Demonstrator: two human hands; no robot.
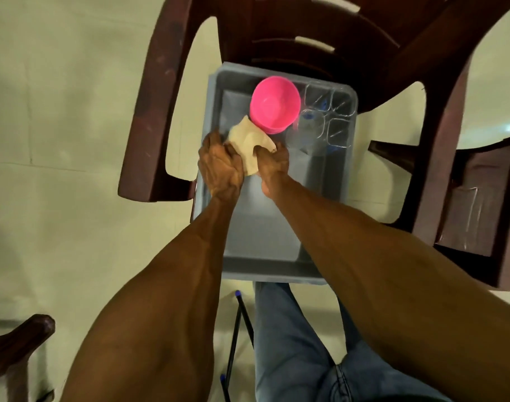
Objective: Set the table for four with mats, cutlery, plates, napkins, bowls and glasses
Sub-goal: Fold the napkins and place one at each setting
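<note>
1. Cream napkins [248, 137] are sitting bunched in both my hands, low inside the grey bin [277, 271] on the brown chair [349, 39].
2. My left hand [219, 166] is curling its fingers round the bundle's near-left side; my right hand [272, 161] is pinching the right edge, thumb over the cloth.
3. Pink bowls [275, 104], stacked, are touching the napkins' far edge, and clear glasses [320, 126] are standing just beside them to the right.
4. I am judging this as the napkin pickup, with bowls and glasses not yet taken out.
5. Lifting carelessly could be dragging the bowl stack over into the glasses, since the cloth may be tucked under its rim; I cannot tell.
6. Loose layers could be slipping out and dropping.
</note>
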